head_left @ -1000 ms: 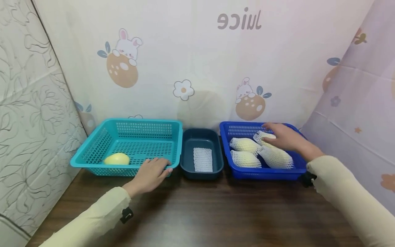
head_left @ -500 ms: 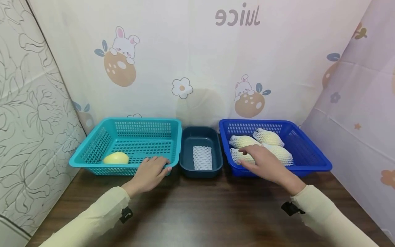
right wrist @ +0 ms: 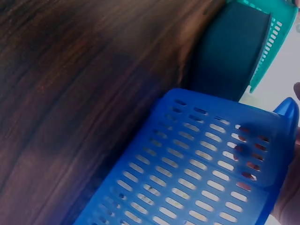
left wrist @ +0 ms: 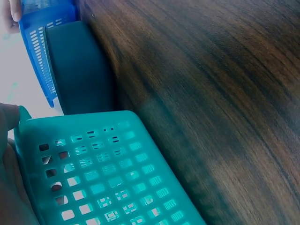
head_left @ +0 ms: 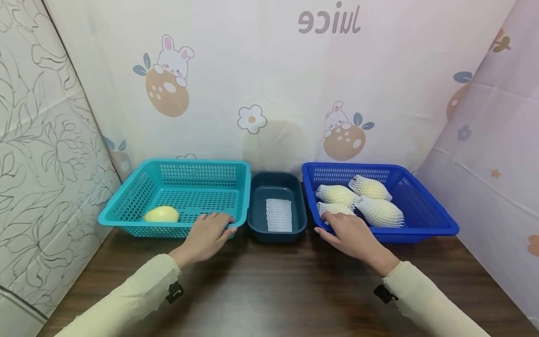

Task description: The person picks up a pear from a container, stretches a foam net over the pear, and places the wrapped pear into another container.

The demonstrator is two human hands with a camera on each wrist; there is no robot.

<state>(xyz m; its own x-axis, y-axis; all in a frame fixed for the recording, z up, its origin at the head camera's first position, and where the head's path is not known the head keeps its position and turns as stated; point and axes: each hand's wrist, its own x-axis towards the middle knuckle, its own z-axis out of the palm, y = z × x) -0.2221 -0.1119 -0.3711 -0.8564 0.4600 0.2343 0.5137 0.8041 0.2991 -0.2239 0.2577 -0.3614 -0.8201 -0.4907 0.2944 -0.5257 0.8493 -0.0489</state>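
Note:
My left hand [head_left: 205,238] holds the front rim of a teal plastic basket [head_left: 198,163] near its right corner, fingers hooked over the edge. A bare pale yellow fruit [head_left: 162,214] lies in that basket. At the front left corner of a blue basket [head_left: 425,230], my right hand [head_left: 354,238] grips the rim, its fingertips hanging inside. Several yellow fruits in white foam nets [head_left: 382,211] fill the left part of the blue basket; my right fingers partly hide the nearest one. Through the slots of the blue basket [right wrist: 187,164] the right wrist view shows fingers behind the wall.
Between the baskets stands a dark blue-green tray [head_left: 276,238] with a flat white foam net [head_left: 279,215] inside. All three stand on a dark wood table [head_left: 269,290], close against a printed cloth backdrop [head_left: 278,61]. More patterned panels rise at both sides.
My right hand has come from over the rear netted fruit, leftward and toward me, down to the blue basket's front rim. It carries nothing. The left hand stays on the teal rim.

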